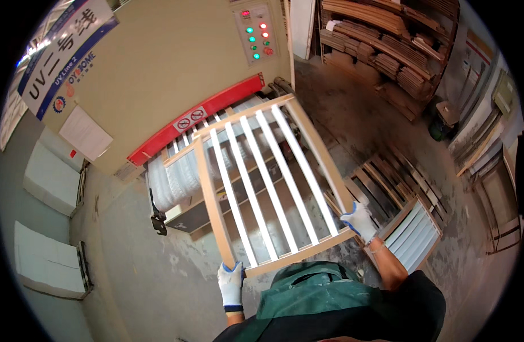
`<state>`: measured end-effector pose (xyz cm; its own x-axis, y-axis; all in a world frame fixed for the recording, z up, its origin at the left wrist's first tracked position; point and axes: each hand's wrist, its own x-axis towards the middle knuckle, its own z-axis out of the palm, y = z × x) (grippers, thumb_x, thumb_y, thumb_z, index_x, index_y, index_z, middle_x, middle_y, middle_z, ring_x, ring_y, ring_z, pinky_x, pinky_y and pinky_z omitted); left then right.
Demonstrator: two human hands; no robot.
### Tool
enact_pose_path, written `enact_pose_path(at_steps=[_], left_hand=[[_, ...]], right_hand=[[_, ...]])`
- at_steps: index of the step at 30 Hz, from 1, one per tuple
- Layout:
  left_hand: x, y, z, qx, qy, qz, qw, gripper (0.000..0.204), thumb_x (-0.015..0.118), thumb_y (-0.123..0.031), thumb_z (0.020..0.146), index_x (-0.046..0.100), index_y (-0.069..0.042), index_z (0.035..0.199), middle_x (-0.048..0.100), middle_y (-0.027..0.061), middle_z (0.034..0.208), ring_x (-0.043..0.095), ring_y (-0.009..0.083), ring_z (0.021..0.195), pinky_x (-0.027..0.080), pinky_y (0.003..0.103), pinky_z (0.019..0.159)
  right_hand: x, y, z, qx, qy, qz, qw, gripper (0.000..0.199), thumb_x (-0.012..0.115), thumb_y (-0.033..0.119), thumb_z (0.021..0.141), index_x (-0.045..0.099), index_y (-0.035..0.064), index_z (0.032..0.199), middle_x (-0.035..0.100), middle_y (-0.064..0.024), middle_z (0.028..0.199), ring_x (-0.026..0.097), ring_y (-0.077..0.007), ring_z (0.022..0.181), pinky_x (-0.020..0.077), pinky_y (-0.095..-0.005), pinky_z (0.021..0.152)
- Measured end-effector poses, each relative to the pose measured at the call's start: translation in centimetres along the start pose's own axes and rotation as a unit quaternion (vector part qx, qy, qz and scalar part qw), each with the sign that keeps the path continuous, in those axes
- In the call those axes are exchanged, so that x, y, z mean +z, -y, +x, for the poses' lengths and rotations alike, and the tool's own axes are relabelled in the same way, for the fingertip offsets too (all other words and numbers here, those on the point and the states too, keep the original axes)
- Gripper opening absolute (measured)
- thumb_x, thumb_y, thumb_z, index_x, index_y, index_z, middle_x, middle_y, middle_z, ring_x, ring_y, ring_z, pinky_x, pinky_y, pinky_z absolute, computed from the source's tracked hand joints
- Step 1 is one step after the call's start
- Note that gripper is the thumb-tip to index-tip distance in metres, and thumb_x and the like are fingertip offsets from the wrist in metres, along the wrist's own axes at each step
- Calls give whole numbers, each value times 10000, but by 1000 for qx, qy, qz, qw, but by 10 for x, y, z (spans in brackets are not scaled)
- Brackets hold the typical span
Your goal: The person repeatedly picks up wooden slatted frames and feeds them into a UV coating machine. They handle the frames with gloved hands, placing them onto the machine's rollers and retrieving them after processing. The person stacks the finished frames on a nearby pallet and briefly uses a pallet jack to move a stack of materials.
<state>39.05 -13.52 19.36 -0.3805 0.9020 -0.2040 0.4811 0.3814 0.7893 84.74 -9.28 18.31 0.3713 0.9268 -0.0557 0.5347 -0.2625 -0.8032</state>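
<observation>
I hold a slatted wooden frame (pixel 267 176) with a light wood border and several white slats, tilted up in front of me. My left hand (pixel 230 283), in a white and blue glove, grips its near left corner. My right hand (pixel 359 221), gloved the same way, grips the near right corner. The frame's far end reaches over the roller conveyor (pixel 182 171) at the mouth of a beige machine (pixel 165 68). A second slatted frame (pixel 185 149) lies on the rollers beneath it.
A red guard bar (pixel 199 117) spans the machine opening, with a lit control panel (pixel 255 34) above. Stacked slatted frames (pixel 413 228) lie on the floor at right. Piles of wooden parts (pixel 387 45) fill the back right. White panels (pixel 48 182) line the left wall.
</observation>
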Motion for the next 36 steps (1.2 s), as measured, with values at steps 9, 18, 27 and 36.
enact_pose_path(at_steps=[9, 18, 27, 36], left_hand=[[-51, 49, 51, 90, -115, 145, 979, 246, 721, -230, 845, 695, 6, 908, 675, 166, 819, 661, 306, 740, 533, 404, 704], [-76, 41, 111, 103, -46, 126, 986, 292, 682, -306, 912, 684, -15, 938, 665, 161, 874, 654, 326, 816, 510, 422, 741], [-89, -4, 161, 13, -4, -135, 991, 555, 536, -551, 1005, 609, -56, 765, 546, 32, 673, 467, 137, 598, 453, 340, 602], [-95, -2, 186, 59, -61, -85, 993, 704, 403, -595, 1037, 606, 16, 752, 550, 97, 619, 536, 164, 576, 431, 353, 556]], right_hand=[[119, 59, 81, -30, 105, -69, 992, 482, 773, 294, 656, 680, -42, 988, 708, -259, 918, 689, -409, 897, 551, -451, 789], [157, 97, 126, -34, 97, 13, 995, 361, 800, 258, 650, 704, -46, 819, 703, -209, 747, 707, -333, 734, 546, -411, 662], [147, 117, 160, 80, 249, 315, 912, 179, 773, 149, 832, 713, 25, 946, 641, 15, 772, 557, -71, 624, 427, -236, 554], [148, 127, 164, 107, 282, 358, 884, 207, 739, 186, 888, 686, 41, 1027, 654, 19, 856, 616, -82, 744, 498, -238, 670]])
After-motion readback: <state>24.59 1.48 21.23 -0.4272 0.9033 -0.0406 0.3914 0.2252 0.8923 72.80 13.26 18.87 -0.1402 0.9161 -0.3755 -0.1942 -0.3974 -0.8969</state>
